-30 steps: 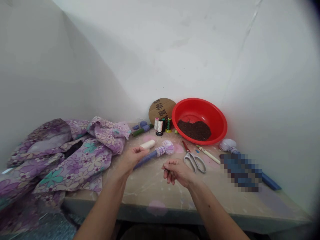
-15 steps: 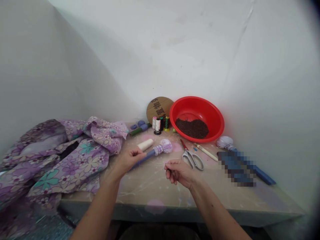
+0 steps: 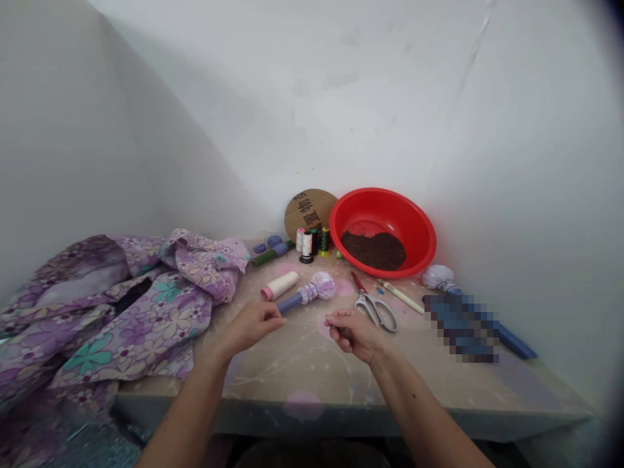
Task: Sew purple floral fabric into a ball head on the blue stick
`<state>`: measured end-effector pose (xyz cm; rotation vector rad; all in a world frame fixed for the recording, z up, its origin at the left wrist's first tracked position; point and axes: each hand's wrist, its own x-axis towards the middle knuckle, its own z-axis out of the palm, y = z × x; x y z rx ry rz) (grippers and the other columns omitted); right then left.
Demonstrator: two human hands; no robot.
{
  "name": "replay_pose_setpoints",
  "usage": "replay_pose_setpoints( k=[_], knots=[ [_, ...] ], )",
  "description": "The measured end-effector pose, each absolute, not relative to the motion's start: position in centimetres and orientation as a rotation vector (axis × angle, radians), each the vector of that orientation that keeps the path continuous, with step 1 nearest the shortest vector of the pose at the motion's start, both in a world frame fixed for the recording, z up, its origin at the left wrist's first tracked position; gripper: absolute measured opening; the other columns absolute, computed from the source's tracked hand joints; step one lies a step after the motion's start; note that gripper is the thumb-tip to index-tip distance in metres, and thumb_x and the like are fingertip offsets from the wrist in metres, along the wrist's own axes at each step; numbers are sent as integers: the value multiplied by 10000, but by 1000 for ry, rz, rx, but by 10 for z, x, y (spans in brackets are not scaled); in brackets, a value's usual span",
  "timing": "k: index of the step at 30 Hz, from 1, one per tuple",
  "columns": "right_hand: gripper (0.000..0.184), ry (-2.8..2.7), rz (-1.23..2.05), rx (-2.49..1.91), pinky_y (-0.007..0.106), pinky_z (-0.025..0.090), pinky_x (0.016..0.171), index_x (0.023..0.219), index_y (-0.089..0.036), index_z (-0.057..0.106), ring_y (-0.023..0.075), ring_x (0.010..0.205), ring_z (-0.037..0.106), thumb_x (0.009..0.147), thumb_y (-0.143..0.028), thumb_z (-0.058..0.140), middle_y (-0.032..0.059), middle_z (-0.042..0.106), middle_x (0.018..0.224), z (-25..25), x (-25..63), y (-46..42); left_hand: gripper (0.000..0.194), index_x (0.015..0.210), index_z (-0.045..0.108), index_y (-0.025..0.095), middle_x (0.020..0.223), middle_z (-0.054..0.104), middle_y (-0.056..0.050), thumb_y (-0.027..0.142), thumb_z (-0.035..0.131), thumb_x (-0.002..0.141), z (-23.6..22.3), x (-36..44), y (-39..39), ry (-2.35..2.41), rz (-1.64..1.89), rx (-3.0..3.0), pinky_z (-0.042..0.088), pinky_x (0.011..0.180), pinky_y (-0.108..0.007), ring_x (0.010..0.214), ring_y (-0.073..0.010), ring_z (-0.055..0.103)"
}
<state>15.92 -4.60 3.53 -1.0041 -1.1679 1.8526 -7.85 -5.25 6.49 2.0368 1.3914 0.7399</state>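
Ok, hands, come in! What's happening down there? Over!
Left hand by purple-headed stick. Right hand pinched, holding unclear. Scissors close by.

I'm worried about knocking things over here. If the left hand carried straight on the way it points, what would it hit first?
Most likely the blue handle of the lilac-headed stick, lying just beyond the left hand's fingers; depth is hard to judge from here.

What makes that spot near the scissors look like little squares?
In the head view, the patch is pixelated into coarse blocks, so what lies under it is hard to tell; the scissors beside it stay sharp, and the top right corner fades dark.
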Motion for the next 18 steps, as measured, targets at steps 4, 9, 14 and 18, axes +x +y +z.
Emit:
replay_pose_setpoints(
  k=[4, 9, 14, 18],
  knots=[
    [231, -1229, 1830, -994, 157, 145, 281, 649, -114, 547, 22, 256, 334, 621, -335, 610, -38, 510, 382, 36, 153, -49, 400, 946, 587, 128, 459, 310, 78, 404, 540, 660, 72, -63, -61, 1346, 898, 1823, 176, 419, -177, 424, -59, 264],
    [234, -1338, 1770, -1024, 168, 159, 277, 661, -114, 558, 28, 246, 326, 639, -346, 585, -34, 518, 381, 35, 140, -52, 516, 1134, 503, 124, 470, 275, 82, 341, 545, 668, 65, -34, -68, 1087, 814, 1788, 160, 426, -185, 438, -57, 219],
    [249, -1398, 1605, -1131, 171, 199, 281, 577, -141, 502, 38, 252, 349, 624, -375, 574, -36, 517, 375, 37, 134, -55, 273, 626, 608, 116, 475, 315, 49, 357, 502, 698, 53, -26, -66, 1047, 709, 1825, 162, 441, -207, 464, -61, 220],
    [256, -1417, 1610, -1130, 175, 212, 282, 637, -135, 528, 47, 264, 375, 627, -389, 553, -23, 555, 424, 37, 135, -55, 301, 550, 526, 127, 478, 315, 57, 401, 535, 673, 48, -33, -61, 1131, 750, 1780, 175, 448, -195, 473, -60, 239]
  ],
)
